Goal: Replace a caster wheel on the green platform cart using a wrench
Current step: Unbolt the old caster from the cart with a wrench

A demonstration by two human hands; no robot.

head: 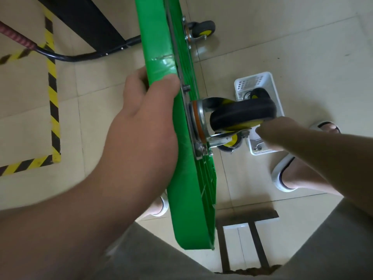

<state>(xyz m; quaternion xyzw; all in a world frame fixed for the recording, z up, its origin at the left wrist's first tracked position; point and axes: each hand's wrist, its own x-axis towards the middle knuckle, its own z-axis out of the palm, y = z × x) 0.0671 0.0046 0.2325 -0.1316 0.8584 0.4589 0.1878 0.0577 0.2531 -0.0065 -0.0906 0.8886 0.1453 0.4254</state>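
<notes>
The green platform cart (pixel 187 190) stands on its edge, underside facing right. My left hand (pixel 145 110) grips its upper edge, thumb on the underside. A caster wheel (pixel 242 113) with a black tyre and yellow hub is bolted near the middle of the underside. My right hand (pixel 280 132) reaches at that caster from the right, fingers touching its tyre and metal fork; the fingertips are partly hidden. A second caster (pixel 202 29) sits farther up the cart. No wrench is clearly visible.
A white plastic basket (pixel 260 79) on the tiled floor behind the caster holds another caster and metal parts. My sandalled feet (pixel 282 176) stand beside it. The cart's black handle (pixel 80 56) lies left, over yellow-black floor tape (pixel 53 98).
</notes>
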